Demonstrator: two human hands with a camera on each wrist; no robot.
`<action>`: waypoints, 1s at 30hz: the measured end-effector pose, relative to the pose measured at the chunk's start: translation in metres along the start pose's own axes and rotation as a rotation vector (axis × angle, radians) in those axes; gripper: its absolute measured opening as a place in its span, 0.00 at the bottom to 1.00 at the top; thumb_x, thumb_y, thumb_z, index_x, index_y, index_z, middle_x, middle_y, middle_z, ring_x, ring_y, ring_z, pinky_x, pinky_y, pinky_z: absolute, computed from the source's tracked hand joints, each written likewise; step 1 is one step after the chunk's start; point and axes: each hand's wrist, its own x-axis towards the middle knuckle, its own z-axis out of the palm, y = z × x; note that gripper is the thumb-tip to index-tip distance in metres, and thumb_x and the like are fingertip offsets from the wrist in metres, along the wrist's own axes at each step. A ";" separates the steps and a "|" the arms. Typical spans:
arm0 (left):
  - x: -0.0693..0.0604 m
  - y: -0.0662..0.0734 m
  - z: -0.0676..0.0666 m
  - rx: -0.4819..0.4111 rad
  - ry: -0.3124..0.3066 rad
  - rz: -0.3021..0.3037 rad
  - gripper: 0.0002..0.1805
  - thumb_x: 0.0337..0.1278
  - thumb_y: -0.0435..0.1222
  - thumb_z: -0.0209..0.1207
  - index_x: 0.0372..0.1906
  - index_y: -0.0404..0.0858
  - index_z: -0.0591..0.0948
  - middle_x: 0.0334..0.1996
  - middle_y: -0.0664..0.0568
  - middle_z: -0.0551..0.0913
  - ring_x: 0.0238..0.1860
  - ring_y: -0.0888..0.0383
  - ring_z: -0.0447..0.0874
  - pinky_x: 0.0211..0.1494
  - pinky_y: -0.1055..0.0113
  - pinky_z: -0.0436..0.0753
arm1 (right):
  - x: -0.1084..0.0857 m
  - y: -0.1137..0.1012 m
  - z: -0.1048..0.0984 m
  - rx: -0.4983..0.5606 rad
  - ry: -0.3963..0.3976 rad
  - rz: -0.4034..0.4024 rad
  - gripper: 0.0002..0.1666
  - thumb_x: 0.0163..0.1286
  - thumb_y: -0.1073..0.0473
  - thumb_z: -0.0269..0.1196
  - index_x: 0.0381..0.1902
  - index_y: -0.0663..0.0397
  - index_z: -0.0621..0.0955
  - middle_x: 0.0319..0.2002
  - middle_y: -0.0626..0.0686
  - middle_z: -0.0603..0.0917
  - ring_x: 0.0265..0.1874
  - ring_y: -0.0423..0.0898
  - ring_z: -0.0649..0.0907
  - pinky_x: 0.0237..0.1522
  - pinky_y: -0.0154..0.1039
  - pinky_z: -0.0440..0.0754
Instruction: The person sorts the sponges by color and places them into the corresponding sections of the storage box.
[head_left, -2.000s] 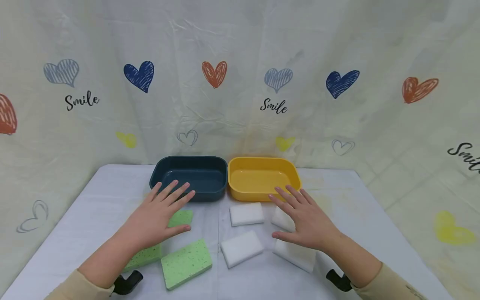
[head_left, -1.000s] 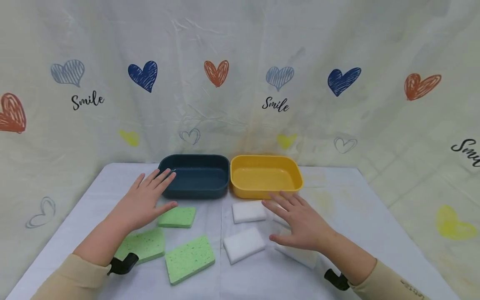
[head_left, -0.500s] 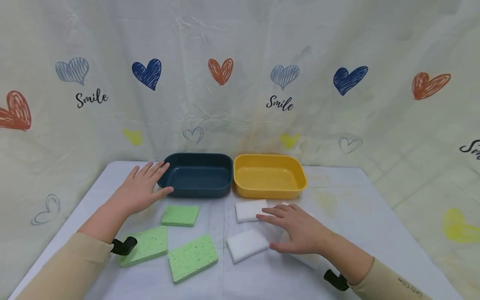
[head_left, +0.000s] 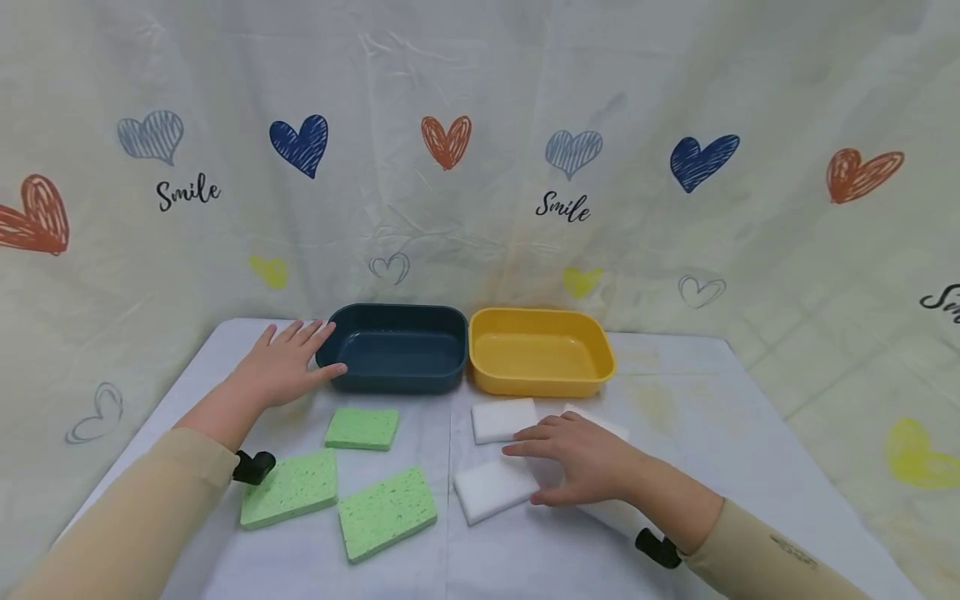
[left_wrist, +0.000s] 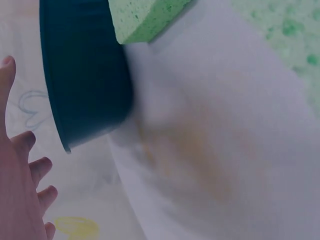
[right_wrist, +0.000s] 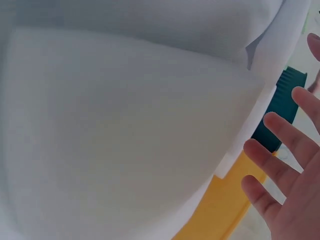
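My left hand (head_left: 285,367) hovers with spread fingers at the left end of a dark blue tub (head_left: 397,354); whether a fingertip touches its rim I cannot tell. In the left wrist view the hand (left_wrist: 20,185) holds nothing. My right hand (head_left: 588,458), holding nothing, is above several white foam blocks and partly covers them. One white block (head_left: 491,492) lies by its thumb, another (head_left: 504,420) beyond its fingertips. In the right wrist view a white block (right_wrist: 120,135) looms close, the fingers apart from it. Three speckled green sponges (head_left: 387,512) lie in front of the blue tub.
A yellow tub (head_left: 542,354) stands side by side with the blue one at the back of the white-covered table (head_left: 720,433). Behind them hangs a pale curtain (head_left: 480,225) printed with hearts. Dark wrist cameras (head_left: 253,467) stick out below both wrists.
My left hand has moved left and forward, from in front of the blue tub to its left end. The right hand has come lower and nearer over the white blocks. The sponges and tubs stay put.
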 end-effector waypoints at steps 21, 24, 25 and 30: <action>0.010 -0.011 0.014 -0.014 -0.061 -0.059 0.55 0.61 0.74 0.36 0.79 0.37 0.51 0.75 0.30 0.52 0.73 0.28 0.48 0.71 0.30 0.41 | 0.019 -0.002 0.012 -0.025 -0.095 -0.054 0.34 0.62 0.35 0.68 0.67 0.27 0.75 0.61 0.33 0.78 0.60 0.41 0.76 0.62 0.48 0.72; 0.013 -0.011 0.015 -0.022 -0.061 -0.057 0.56 0.61 0.74 0.36 0.79 0.37 0.50 0.76 0.31 0.51 0.74 0.28 0.47 0.71 0.30 0.41 | 0.019 -0.002 0.012 -0.019 -0.098 -0.054 0.34 0.63 0.37 0.68 0.67 0.27 0.75 0.60 0.32 0.78 0.60 0.41 0.76 0.62 0.48 0.72; 0.013 -0.011 0.015 -0.025 -0.062 -0.059 0.56 0.61 0.74 0.36 0.79 0.36 0.50 0.76 0.31 0.51 0.74 0.28 0.47 0.71 0.30 0.41 | 0.019 -0.002 0.012 -0.020 -0.099 -0.055 0.34 0.63 0.37 0.68 0.67 0.27 0.75 0.60 0.32 0.78 0.60 0.40 0.76 0.62 0.47 0.72; 0.017 -0.009 0.015 -0.040 -0.071 -0.075 0.58 0.60 0.75 0.36 0.79 0.34 0.47 0.76 0.30 0.48 0.74 0.28 0.45 0.71 0.31 0.40 | 0.019 -0.002 0.010 -0.021 -0.106 -0.043 0.34 0.63 0.39 0.69 0.67 0.27 0.75 0.60 0.34 0.78 0.60 0.40 0.76 0.62 0.47 0.73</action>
